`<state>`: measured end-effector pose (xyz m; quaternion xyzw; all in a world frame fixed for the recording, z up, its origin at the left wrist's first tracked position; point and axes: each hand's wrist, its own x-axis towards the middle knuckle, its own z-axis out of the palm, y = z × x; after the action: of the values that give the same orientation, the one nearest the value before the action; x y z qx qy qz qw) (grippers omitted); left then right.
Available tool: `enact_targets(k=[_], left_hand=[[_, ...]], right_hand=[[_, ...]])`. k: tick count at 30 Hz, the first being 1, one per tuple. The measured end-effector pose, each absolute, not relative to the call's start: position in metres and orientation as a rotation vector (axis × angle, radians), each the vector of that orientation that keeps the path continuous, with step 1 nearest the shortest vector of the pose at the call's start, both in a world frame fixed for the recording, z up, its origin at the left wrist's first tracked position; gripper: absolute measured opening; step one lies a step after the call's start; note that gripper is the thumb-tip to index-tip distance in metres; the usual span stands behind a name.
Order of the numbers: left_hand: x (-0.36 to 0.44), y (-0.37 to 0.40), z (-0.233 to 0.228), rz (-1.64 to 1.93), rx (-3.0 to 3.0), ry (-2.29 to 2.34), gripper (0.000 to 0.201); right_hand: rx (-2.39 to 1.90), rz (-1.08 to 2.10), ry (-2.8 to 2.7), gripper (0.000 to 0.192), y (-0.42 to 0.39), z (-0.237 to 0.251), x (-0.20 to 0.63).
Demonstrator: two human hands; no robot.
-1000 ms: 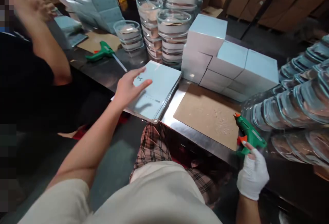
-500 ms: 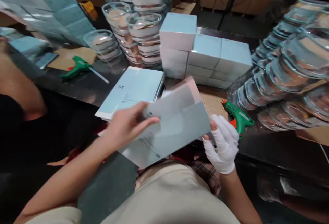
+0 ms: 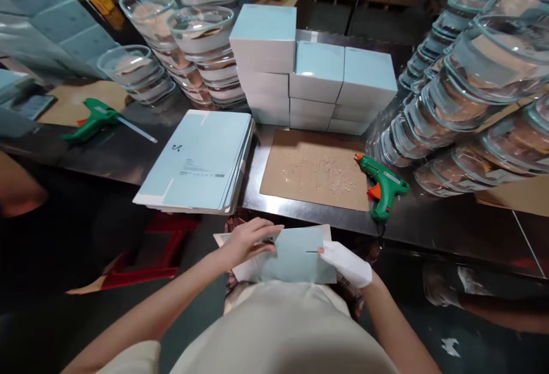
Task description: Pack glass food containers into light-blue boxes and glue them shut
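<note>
Both hands hold one flat light-blue box blank (image 3: 295, 257) low over my lap, below the table's edge. My left hand (image 3: 247, 239) is bare and grips the blank's left side. My right hand (image 3: 345, 262), in a white glove, pinches its right edge. A stack of the same flat blanks (image 3: 197, 162) lies on the steel table just ahead to the left. A green glue gun (image 3: 383, 186) rests on the table to the right, beside a brown cardboard mat (image 3: 315, 169) spotted with glue.
Assembled light-blue boxes (image 3: 315, 74) are stacked behind the mat. Stacks of clear glass bowls stand at the back left (image 3: 189, 48) and lie along the right (image 3: 467, 94). A second green glue gun (image 3: 96, 118) lies far left. Another person's arm (image 3: 17, 188) shows at the left edge.
My left hand lifted one blank off the stack and brought it down toward my lap. My right hand let go of the glue gun and took the blank's right edge.
</note>
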<state>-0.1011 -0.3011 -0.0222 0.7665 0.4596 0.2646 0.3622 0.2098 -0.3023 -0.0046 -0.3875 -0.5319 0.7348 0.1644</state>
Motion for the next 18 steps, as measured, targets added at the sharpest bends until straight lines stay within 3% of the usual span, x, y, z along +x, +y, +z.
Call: enact_targets(k=[4,7,11,13,15,18], left_hand=[[-0.084,-0.308,-0.047,0.393,2.106,1.023,0.107],[-0.090,-0.325,-0.047,0.326,1.935,1.019,0.091],[-0.098,-0.338,-0.028,0.887,1.560,1.421,0.067],[-0.082,-0.339,-0.023,1.152,1.310,1.502,0.068],[-0.055,-0.342,-0.025,1.240,1.089,1.444,0.079],[-0.027,-0.345,-0.036,1.227,0.991,1.341,0.101]], right_hand=[[-0.961,2.249,-1.394,0.086,-0.312,-0.021,0.216],[-0.904,2.154,-1.612,0.084,-0.326,-0.019,0.235],[-1.303,1.257,-1.420,0.068,-0.341,-0.010,0.251],[-1.301,0.859,-1.402,0.082,-0.341,-0.010,0.237],[-1.293,0.656,-1.502,0.104,-0.336,-0.015,0.213],[-1.416,0.508,-1.499,0.101,-0.324,-0.023,0.182]])
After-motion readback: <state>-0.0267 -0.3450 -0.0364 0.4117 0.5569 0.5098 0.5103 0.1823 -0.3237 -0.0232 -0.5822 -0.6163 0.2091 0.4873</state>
